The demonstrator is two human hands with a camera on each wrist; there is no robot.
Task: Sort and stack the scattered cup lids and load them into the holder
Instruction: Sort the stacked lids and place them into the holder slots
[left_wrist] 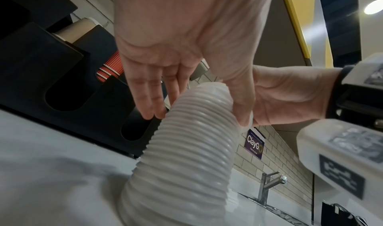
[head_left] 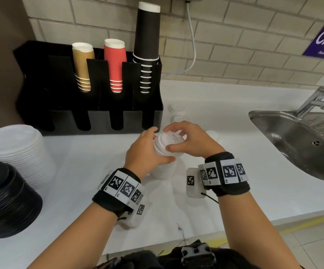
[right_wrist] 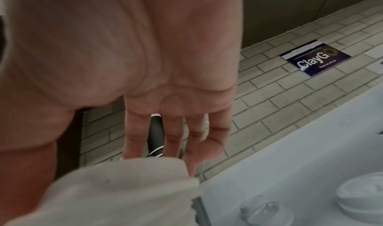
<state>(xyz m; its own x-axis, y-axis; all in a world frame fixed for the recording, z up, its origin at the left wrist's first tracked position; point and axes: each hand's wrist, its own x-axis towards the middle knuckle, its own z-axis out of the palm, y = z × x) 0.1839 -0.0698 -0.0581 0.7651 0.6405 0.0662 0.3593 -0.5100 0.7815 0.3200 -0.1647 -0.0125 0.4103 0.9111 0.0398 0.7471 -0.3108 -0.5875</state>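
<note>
Stacking well along, loading not yet begun

Left hand (head_left: 144, 150) wrapped round tall white lid stack (left_wrist: 186, 147) on counter (head_left: 91, 162), right hand (head_left: 188, 140) pinching top lid (head_left: 172, 137); loose lids (head_left: 176, 109) beyond, holder (head_left: 91, 117) front slots unfilled

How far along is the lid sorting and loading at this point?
Partly done. Sorted: a large white lid stack and a black lid stack stand at the counter's left. In hand: the left hand holds a small white stack while the right hand sets a lid on top. Left: loose lids by the holder, whose front slots look empty.
</note>
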